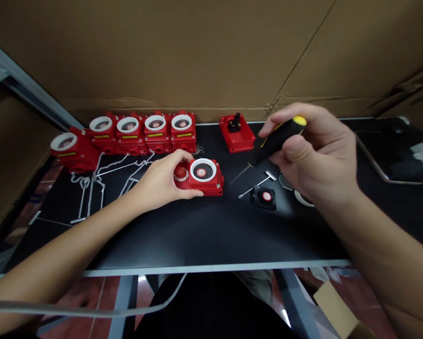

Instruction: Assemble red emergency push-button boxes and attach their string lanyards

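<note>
My left hand [165,181] is wrapped round the left end of a red alarm call-point box [215,184], which lies on the black tabletop with its white ring and dark round window facing up. Held above the table in my right hand [313,155] is a screwdriver [280,139] with a black and yellow handle, its thin shaft pointing down and left, apart from the box. Below that hand lie a small metal hammer [259,184], a black square piece with a red and white centre [264,197] and a white ring [303,200], partly hidden.
Several similar red boxes [156,134] stand in a row at the back left, with white cords and metal rods [101,183] before them. An open red housing [236,136] with a black part sits at the back. A dark tray-like object [387,155] lies at right. Cardboard [197,56] walls the back.
</note>
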{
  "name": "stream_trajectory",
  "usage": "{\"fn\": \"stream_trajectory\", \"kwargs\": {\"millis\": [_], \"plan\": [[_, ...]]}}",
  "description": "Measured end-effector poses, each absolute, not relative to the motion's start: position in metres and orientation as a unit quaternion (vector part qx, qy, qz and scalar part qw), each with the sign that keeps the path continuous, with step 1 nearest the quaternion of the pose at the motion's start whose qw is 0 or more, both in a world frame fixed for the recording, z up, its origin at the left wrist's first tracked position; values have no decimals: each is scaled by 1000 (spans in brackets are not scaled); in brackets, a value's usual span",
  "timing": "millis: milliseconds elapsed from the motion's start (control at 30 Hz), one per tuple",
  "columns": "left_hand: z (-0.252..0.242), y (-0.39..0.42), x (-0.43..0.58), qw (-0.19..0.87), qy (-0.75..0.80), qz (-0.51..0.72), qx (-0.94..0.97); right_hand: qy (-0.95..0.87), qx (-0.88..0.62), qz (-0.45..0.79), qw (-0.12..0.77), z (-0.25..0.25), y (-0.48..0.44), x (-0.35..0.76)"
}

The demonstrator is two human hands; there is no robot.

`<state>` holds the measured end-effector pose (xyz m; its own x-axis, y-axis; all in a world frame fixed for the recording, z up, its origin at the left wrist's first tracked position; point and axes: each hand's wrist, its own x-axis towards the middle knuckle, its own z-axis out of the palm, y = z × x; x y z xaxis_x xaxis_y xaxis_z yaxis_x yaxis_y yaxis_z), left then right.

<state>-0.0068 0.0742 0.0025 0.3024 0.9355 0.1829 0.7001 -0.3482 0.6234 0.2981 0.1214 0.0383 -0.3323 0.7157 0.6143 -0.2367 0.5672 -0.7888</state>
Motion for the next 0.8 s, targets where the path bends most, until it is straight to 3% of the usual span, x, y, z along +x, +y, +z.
{"fn": "stream_trajectory", "kwargs": {"millis": [167,567,800], "plan": [[1,75,-5,215,520,267,782,-680,-145,407,592,39,120,291],[2,79,-8,203,479,261,813,-729,-149,369,557,35,116,294],[4,79,-7,223,490,261,801,-768,-213,349,493,66,113,286]]}}
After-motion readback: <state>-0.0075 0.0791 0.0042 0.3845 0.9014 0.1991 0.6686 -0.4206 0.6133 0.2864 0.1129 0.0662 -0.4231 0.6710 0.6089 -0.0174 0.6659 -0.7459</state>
